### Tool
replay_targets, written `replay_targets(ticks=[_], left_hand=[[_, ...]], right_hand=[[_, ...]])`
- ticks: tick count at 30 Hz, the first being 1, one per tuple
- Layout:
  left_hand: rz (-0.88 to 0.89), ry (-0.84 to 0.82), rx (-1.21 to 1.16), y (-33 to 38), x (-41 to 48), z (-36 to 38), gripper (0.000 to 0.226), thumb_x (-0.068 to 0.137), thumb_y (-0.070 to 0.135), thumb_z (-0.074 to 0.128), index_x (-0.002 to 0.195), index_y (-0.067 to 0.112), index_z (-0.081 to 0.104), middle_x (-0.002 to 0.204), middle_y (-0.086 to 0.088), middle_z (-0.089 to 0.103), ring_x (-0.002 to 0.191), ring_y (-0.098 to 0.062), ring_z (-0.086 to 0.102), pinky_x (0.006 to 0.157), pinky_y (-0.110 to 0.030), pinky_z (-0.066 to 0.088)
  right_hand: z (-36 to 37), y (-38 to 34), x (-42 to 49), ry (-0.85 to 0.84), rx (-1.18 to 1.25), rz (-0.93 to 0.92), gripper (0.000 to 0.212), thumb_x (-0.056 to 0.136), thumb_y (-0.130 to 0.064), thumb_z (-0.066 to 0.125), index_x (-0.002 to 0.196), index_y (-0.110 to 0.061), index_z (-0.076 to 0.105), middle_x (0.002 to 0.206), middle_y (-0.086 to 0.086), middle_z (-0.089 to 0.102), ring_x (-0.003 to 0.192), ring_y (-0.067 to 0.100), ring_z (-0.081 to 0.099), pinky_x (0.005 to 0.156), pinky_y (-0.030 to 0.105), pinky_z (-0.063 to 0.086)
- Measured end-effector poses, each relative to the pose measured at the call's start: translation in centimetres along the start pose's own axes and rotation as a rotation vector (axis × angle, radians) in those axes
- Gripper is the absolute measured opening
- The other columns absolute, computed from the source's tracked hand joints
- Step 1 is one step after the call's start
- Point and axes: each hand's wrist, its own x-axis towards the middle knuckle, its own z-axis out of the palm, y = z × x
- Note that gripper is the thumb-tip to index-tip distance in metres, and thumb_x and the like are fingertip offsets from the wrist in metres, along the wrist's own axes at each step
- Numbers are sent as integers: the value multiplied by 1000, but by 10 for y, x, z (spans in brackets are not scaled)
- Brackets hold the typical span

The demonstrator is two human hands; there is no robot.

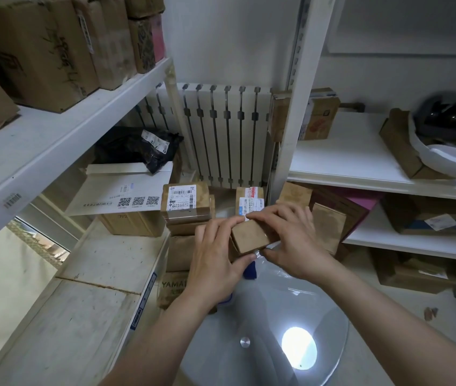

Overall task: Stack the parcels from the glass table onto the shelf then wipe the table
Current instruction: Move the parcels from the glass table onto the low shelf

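A small brown cardboard parcel (250, 237) is held above the far edge of the round glass table (271, 324). My left hand (215, 263) grips its left side, thumb underneath. My right hand (290, 240) holds its right side, fingers curled over the top. Just behind stands a stack of brown parcels (186, 207) with a white label on top. Another labelled parcel (250, 200) stands behind my right hand. Something blue (250, 270) shows below the held parcel, mostly hidden.
A white shelf unit (62, 140) on the left holds large cartons, a white envelope (121, 195) and a black bag (140, 147). A right shelf unit (360, 162) holds boxes and a helmet (452, 118). A radiator (221, 132) lines the back wall.
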Motion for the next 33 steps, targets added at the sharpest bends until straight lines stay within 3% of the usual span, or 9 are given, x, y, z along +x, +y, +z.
replay_targets(ticks=[3,8,12,18,24,29,33], left_hand=[[-10,13,-11,-2,1,-1,66,73,36,80,129,35,47,116,20,42,103,-2,30,84,-9,25],[-49,30,-63,-8,3,-3,63,73,30,80,125,38,47,113,23,45,100,-4,34,82,-11,28],[-112,29,-147,-14,4,-5,64,71,24,80,124,37,47,115,20,47,104,-4,39,85,-10,31],[-213,5,-359,-20,1,-6,65,73,11,80,120,39,46,123,11,40,112,12,40,91,-4,36],[-290,7,-503,-31,-2,-1,77,70,4,80,107,62,45,123,8,36,121,-17,50,102,-30,44],[-365,-37,-652,-38,-4,0,67,71,12,79,116,49,47,131,-2,49,121,-15,54,104,-42,45],[-516,-59,-920,-40,-11,-2,54,82,0,70,121,31,50,120,4,65,112,-7,62,103,-33,45]], right_hand=[[-1,2,1,-22,-1,15,73,78,-35,76,142,-44,42,149,-9,37,144,22,9,117,54,6],[-12,8,1,-17,9,108,96,77,-36,78,148,-51,14,164,-7,0,147,20,-18,119,56,1],[-20,12,0,7,115,174,113,77,-32,79,144,-52,-9,163,-10,0,148,14,-13,121,52,5],[-22,19,-3,-22,270,236,111,76,-28,82,153,-43,3,161,-9,16,148,13,-3,119,49,8],[-22,23,-5,-11,245,214,95,79,-23,78,150,-45,19,159,-12,21,148,19,2,118,43,8],[-19,26,-5,4,265,242,97,78,-26,80,151,-45,18,160,-10,18,146,17,3,119,45,10],[-22,28,-7,6,409,347,106,77,-20,80,148,-54,9,158,-7,14,145,22,10,118,47,17]])
